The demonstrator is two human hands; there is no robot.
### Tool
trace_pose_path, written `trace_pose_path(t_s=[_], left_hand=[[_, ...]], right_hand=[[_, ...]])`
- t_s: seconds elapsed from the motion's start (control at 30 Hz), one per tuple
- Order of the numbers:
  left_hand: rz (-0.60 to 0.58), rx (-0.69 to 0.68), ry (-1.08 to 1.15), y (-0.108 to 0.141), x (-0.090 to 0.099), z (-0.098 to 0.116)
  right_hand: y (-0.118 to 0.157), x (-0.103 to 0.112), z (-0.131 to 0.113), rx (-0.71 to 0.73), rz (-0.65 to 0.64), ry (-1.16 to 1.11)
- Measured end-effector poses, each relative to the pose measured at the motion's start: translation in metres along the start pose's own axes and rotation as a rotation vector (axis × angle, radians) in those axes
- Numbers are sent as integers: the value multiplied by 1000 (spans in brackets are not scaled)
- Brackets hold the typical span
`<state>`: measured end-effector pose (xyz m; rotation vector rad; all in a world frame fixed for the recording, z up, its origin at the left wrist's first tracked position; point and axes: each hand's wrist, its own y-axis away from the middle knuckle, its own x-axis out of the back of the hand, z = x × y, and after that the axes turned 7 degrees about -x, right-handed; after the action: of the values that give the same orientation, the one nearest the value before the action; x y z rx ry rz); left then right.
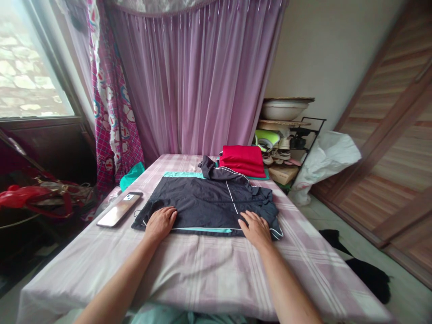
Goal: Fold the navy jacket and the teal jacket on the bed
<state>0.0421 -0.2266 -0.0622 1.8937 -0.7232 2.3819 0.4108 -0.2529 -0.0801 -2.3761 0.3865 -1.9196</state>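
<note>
Across the checked tablecloth (209,274), the dark garment (195,193) lay with its long axis left to right, the left hand (161,221) and right hand (255,226) resting unclenched on opposite ends of its near side.

The palms of the left hand (161,222) and right hand (255,226) are hidden against a dark garment (199,198), and both forearms (121,281) are cut off by the bottom edge. The garment covers most of the turquoise fabric (184,175) showing at its borders. Toward the table's (199,274) far right corner, a folded red cloth (241,160) hides most of what lies under it. Near the left edge, the phone's (119,210) underside is out of sight. Past that edge, a red object (23,196) is blurred and cut off. Beyond the right edge, black items (367,276) on the floor are too indistinct to identify.
</note>
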Motion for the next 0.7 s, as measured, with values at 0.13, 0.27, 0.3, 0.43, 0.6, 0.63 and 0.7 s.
trace_pose_path(t_s=[0.13,0.27,0.3,0.43,0.6,0.63,0.7], left_hand=[[18,0,32,-1,-1,-3],[6,-1,36,0,0,-3],[0,0,33,0,1,-2],[-11,0,28,1,2,-1],[-5,17,52,1,0,0],[-1,20,56,1,0,-1],[3,19,60,1,-1,-1]], right_hand=[[0,-1,1,3,6,-8],[-1,-3,3,6,13,-1],[-1,-3,4,7,15,2],[-2,-6,6,10,23,2],[-3,-8,9,26,30,-6],[-3,-9,9,30,37,-6],[-3,-10,9,37,48,-3]])
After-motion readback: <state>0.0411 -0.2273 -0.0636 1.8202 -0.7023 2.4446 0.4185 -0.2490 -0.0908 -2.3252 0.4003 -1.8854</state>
